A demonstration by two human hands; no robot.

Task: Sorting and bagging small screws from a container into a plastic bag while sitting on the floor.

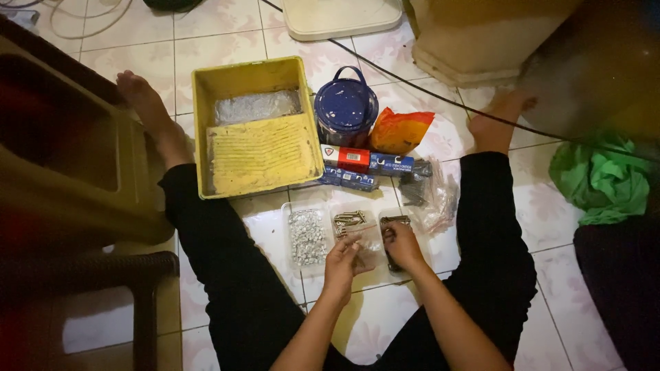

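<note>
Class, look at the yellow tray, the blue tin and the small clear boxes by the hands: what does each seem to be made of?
Yellow tray: likely moulded plastic, matt, with thick rounded walls and a ribbed floor.
Blue tin: probably painted metal, glossy, with highlights on the lid and a thin bail handle.
Clear boxes: thin transparent plastic; the small silvery metal parts show through.

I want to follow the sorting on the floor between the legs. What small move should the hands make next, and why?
Probably the right hand should drop its piece into the clear tray under it. It is pinching something small over that tray, though I cannot tell what. The left hand steadies the middle tray of screws, beside the tray of small silvery parts.
</note>
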